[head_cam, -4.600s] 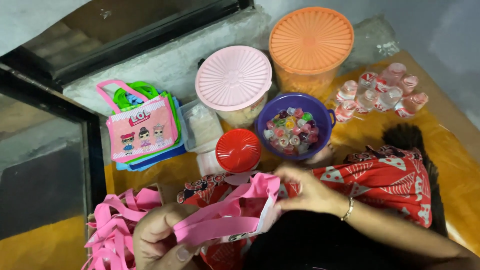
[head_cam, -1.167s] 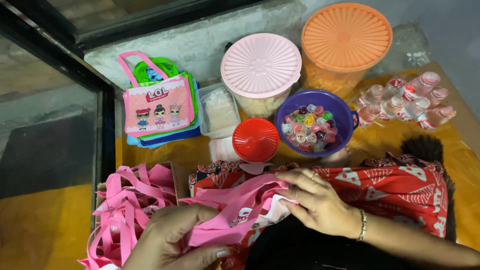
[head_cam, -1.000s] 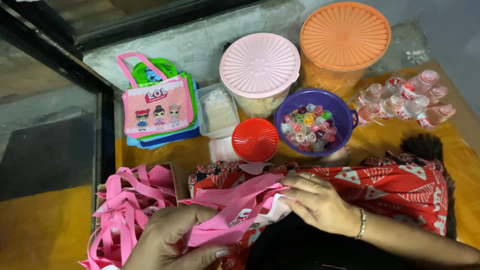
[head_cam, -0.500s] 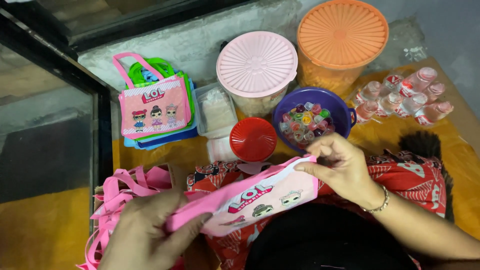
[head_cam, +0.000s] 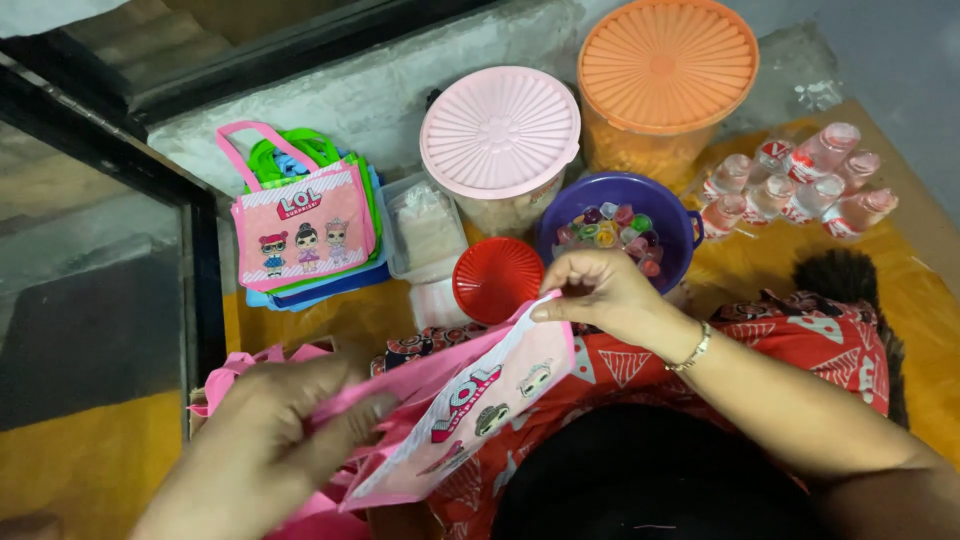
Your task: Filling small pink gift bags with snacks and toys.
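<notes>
**Pink Bag Held Open Between Two Hands**

Where the right hand [head_cam: 598, 292] meets the pink bag [head_cam: 470, 410], its fingers [head_cam: 560, 308] are pressed together in a pinch on the bag's upper corner. The left hand [head_cam: 270, 440] grips the opposite end, its fingers [head_cam: 350, 425] curled around the bag's edge and pink handles; this hand is blurred, so the exact contact cannot be told. The bag hangs tilted between the two hands, printed face up, showing cartoon doll figures. It sits above the person's lap, which is covered by a red patterned cloth [head_cam: 800, 340]. The right wrist carries a thin bracelet [head_cam: 690, 350].

Just beyond the right hand stand a red lid [head_cam: 497, 279] on a small container and a purple bowl [head_cam: 620, 195] filled with small coloured sweets. Behind these stand a tub with a pink lid [head_cam: 500, 130] and a larger tub with an orange lid [head_cam: 667, 62]. A clear rectangular box [head_cam: 425, 230] lies between the pink-lidded tub and a stack of bags [head_cam: 305, 225], the top one pink with the same doll print. A cluster of small bottles [head_cam: 800, 185] with pink caps lies to the right of the bowl. More pink bags [head_cam: 235, 365] lie beside the left hand. All items rest on a yellow floor [head_cam: 100, 460].
</notes>
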